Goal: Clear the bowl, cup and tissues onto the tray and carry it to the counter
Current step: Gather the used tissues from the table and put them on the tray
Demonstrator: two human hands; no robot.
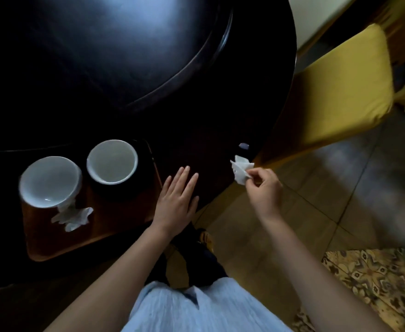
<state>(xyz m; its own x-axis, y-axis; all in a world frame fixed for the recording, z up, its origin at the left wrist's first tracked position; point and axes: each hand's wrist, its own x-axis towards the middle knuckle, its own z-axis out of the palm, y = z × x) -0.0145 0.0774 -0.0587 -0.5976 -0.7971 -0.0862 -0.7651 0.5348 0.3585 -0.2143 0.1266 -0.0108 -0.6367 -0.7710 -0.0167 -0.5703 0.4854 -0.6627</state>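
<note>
A brown tray (115, 219) lies on the dark table at the lower left. On it stand a white bowl (49, 182) at the left and a white-lined dark cup (112, 161) to its right. A crumpled tissue (73, 216) lies on the tray against the bowl's near side. My left hand (176, 201) is flat and open, fingers spread, just right of the tray's right edge. My right hand (265, 188) pinches a white tissue (241, 171) at the table's right edge, beyond the tray.
The round dark table (196, 116) carries a raised dark turntable (125, 56) at its centre. A yellow-cushioned chair (340, 92) stands to the right of the table. The floor is tiled, with a patterned rug (376, 283) at the lower right.
</note>
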